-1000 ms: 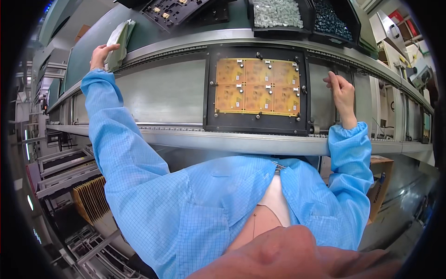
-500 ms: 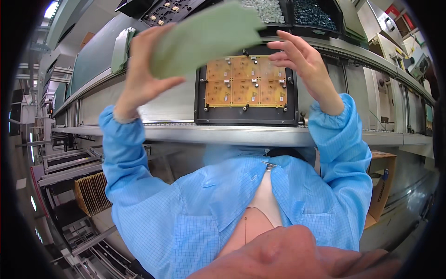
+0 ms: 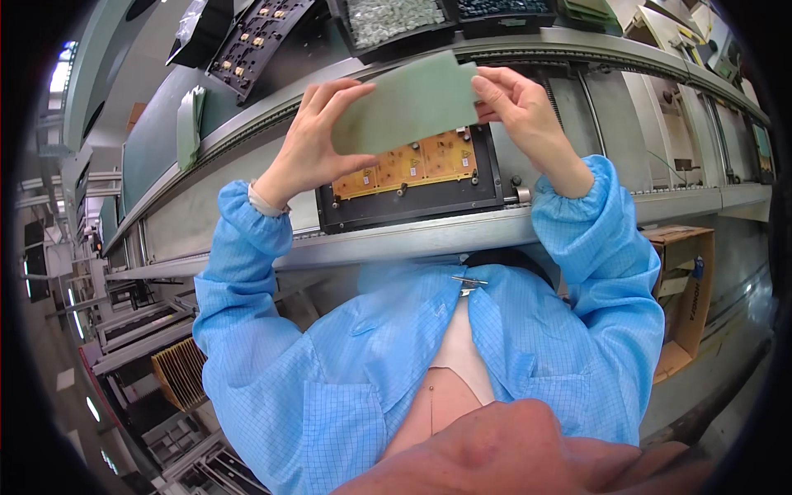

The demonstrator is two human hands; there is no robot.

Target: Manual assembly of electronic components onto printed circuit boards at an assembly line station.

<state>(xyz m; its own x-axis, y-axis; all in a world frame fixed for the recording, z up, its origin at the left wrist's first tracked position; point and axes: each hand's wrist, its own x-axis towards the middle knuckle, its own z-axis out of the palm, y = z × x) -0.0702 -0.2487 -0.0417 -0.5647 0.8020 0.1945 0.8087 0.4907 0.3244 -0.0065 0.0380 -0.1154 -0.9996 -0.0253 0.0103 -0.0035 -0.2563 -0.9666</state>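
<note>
Both my forearms are raised over the conveyor line. My left hand pinches the left end of a pale green sheet, fingers clamped on its edge; my right hand grips the right end likewise. The sheet hangs just above a black carrier tray holding yellow circuit boards. Beyond, one black bin holds pale small parts, another dark ones.

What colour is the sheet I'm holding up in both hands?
Pale green, plain, no pattern. The sheet shows best in the head view, above the orange boards.
</note>
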